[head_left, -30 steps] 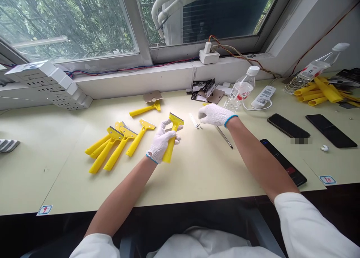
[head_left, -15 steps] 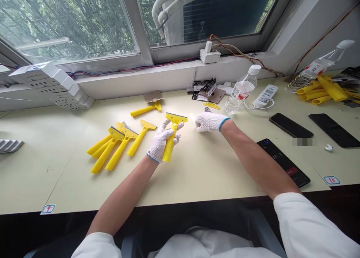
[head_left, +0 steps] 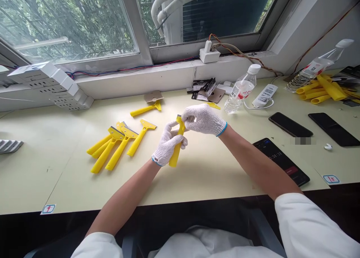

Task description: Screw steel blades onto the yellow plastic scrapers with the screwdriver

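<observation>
Wearing a white knit glove, my left hand [head_left: 168,143] is wrapped around the handle of a yellow scraper [head_left: 176,155]. The scraper stands nearly upright, turned edge-on, its head at the top. My gloved right hand [head_left: 203,119] is closed at the scraper's head, thumb and fingers pinched together there. Whatever lies between those fingertips is hidden. Left of my hands several yellow scrapers [head_left: 114,135] lie in a loose group with their heads pointing away. Another scraper [head_left: 144,110] rests farther back beside a piece of brown card [head_left: 153,96].
Behind my right hand are a flat yellow piece [head_left: 214,105], black packets [head_left: 207,88] and a water bottle [head_left: 241,91]. Phones [head_left: 291,124] and a power strip [head_left: 264,95] lie to the right, with yellow tubes [head_left: 320,91] beyond. White boxes [head_left: 56,86] stand at back left.
My right hand has moved left onto the scraper's head. My left hand has shifted slightly right and turned the scraper from face-on to edge-on.
</observation>
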Tool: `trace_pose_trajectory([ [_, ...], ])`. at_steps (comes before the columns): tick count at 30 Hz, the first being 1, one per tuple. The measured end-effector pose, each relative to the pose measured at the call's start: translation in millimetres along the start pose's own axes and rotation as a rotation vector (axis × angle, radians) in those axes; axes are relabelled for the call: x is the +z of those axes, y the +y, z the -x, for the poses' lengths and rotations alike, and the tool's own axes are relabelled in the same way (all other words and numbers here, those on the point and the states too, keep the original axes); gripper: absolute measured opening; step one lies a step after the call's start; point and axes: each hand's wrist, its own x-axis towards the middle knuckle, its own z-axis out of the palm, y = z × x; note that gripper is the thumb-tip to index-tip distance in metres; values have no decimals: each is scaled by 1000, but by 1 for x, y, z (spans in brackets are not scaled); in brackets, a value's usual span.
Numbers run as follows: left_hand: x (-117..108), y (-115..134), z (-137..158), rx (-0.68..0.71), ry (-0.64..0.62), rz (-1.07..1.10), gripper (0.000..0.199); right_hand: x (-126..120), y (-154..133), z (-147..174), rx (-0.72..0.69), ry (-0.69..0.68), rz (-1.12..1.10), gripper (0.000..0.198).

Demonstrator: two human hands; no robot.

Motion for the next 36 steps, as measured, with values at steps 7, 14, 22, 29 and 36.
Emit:
trace_pose_trajectory([
  [7, -5, -11, -4, 55, -61, -54, 72, -3, 0, 1, 95, -43, -20, 12],
  [14, -6, -12, -1, 71, -104, -173, 70, -7, -17, 3, 154, -43, 23, 11],
  [22, -4, -9, 3, -54, -187, -74, 83, -10, -24, 4, 192, -85, 64, 14],
  [29, -1, -2, 9, -72, -288, -94, 84, -19, -9, 3, 130, -105, -23, 9],
  [36, 2, 0, 10, -72, -265, -81, 84, -21, -6, 1, 92, -88, 75, 12],
])
